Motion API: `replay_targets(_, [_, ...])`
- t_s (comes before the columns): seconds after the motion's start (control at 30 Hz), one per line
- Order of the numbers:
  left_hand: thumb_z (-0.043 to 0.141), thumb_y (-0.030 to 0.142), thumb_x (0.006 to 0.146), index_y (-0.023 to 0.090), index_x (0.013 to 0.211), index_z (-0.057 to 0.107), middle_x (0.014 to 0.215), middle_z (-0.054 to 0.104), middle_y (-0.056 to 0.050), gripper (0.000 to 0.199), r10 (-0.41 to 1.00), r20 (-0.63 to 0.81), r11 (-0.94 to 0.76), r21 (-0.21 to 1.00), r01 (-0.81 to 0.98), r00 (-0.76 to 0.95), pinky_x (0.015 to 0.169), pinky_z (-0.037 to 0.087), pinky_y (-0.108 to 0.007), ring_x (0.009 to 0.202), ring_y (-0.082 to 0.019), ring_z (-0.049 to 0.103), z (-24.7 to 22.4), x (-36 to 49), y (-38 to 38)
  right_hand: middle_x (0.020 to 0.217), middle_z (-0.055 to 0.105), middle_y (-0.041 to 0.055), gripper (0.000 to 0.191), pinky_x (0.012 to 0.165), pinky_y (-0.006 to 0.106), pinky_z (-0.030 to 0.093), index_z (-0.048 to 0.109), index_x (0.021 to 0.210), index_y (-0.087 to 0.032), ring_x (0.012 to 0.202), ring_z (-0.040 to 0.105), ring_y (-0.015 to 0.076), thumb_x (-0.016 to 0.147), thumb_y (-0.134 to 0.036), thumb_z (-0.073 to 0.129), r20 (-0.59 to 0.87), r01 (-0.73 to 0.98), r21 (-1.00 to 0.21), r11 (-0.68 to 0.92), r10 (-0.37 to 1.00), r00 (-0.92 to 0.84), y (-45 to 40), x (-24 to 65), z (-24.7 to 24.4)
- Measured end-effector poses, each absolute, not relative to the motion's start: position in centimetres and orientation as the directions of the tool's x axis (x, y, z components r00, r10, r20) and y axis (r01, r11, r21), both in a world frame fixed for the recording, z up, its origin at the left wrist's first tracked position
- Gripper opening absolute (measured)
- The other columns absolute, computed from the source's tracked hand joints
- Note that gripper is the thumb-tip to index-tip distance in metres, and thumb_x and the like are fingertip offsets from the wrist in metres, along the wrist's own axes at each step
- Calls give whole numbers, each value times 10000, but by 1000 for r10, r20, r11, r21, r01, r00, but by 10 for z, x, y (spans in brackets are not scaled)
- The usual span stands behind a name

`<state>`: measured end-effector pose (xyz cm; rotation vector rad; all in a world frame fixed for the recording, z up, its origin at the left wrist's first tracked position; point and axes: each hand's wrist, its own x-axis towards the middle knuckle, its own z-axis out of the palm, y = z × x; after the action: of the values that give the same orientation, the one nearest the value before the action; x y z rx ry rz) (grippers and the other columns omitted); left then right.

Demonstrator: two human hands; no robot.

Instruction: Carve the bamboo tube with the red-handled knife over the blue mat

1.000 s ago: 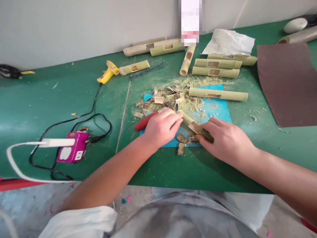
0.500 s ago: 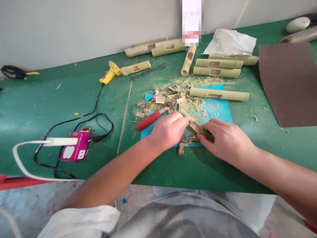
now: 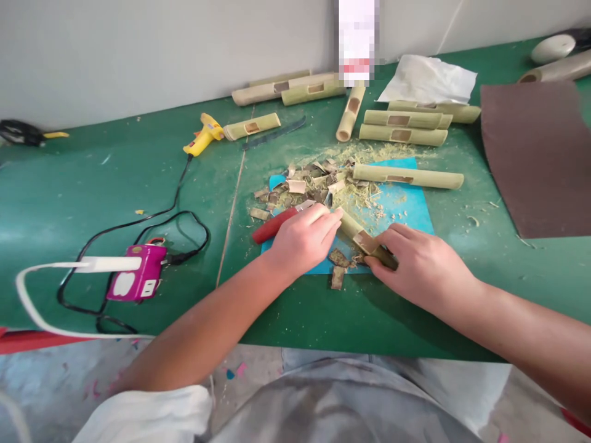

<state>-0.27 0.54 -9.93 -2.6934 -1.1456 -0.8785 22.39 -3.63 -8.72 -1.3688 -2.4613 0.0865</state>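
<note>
Our right grip (image 3: 418, 255) closed around near, right-hand end of notched bamboo tube (image 3: 351, 226), over blue sheet (image 3: 418, 212) on green surface (image 3: 305, 320). Long axis slants away from us, leftward, toward left grip (image 3: 307, 237). Left fingers curled by far end; contact or anything pinched, we cannot tell. Right nearer, touching tube. Red-handled knife (image 3: 272, 226) just beside left grip.

The left hand (image 3: 303, 239) has shifted leftward, seemingly along the bamboo tube (image 3: 352, 226).
</note>
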Motion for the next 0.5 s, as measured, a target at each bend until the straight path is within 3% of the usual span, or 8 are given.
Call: replay_targets(0.5, [488, 171, 973, 119, 1143, 656, 862, 689, -69, 246, 669, 511, -682, 132, 719, 540, 728, 571, -262, 788, -146, 657, -97, -8, -4, 764, 600, 54, 124, 577, 315, 324, 638, 811, -177, 721, 555, 197, 796, -278, 568, 219, 896, -88, 435, 886, -409, -26, 229, -84])
